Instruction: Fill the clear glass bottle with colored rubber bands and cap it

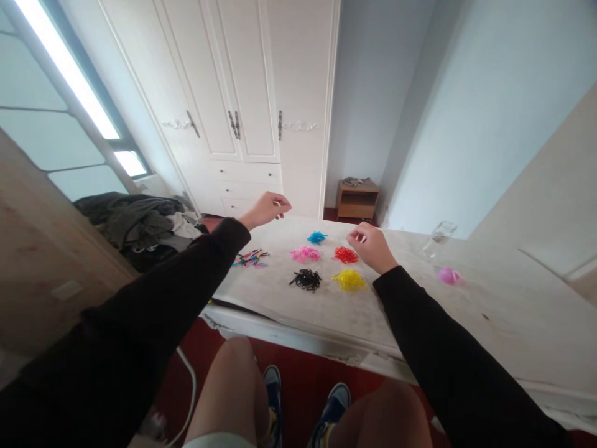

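Observation:
My left hand [267, 210] hovers above the far side of the white table [280, 298], its fingertips pinched together. What they hold, if anything, is too small to make out. My right hand [372, 244] is beside the red pile of small rubber bands [346, 254], its fingers curled to the thumb; anything within is hidden. Between my hands are other piles of what look like small rubber bands: blue [317, 238], pink [305, 254], black [306, 280] and yellow [349, 280]. A mixed-colour pile [252, 257] lies left, partly behind my left sleeve.
A clear glass jar or bottle [438, 239] and a round pink-purple object [448, 275] are on the table's right part. Dark clothes [135, 224] are heaped at left. A white wardrobe [233, 93] and a small wooden cabinet [357, 202] stand beyond the table.

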`<state>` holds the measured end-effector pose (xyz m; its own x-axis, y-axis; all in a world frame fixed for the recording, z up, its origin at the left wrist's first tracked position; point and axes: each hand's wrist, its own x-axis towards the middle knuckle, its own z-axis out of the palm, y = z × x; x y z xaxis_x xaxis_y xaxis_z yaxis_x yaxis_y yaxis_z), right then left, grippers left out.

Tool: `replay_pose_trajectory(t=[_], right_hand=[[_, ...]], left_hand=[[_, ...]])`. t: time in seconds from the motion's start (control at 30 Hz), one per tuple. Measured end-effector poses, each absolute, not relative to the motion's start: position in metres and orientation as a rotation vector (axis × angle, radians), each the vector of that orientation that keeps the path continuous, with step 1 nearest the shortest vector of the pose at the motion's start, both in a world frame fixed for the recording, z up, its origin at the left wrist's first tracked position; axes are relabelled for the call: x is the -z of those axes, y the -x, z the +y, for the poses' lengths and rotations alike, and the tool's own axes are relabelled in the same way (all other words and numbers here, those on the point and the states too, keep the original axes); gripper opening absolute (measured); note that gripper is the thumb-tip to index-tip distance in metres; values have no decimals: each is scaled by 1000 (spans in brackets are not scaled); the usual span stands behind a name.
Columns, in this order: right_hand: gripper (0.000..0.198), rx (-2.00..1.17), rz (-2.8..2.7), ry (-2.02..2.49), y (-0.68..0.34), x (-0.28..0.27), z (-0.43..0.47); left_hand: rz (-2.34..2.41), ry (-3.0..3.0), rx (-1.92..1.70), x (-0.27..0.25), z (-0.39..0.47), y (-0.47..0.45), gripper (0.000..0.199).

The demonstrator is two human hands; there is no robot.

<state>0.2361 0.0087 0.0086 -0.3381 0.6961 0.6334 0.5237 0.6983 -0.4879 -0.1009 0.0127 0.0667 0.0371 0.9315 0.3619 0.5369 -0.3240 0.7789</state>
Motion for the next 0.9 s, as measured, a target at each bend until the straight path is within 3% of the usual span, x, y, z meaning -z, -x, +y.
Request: replay_pose_trajectory(t=[0.17,0.3,0.9], right_hand=[[15,-226,-2053,902,-236,-6,11],[15,-231,-2063,898,-236,-4,12],[14,-242,-2093,918,-239,0,17]], left_hand=[[1742,-1867,-560,-54,-26,184,23],[1808,-1826,-272,-33,-55,217,30],[1817,-1972,-284,-20,-93,250,31]])
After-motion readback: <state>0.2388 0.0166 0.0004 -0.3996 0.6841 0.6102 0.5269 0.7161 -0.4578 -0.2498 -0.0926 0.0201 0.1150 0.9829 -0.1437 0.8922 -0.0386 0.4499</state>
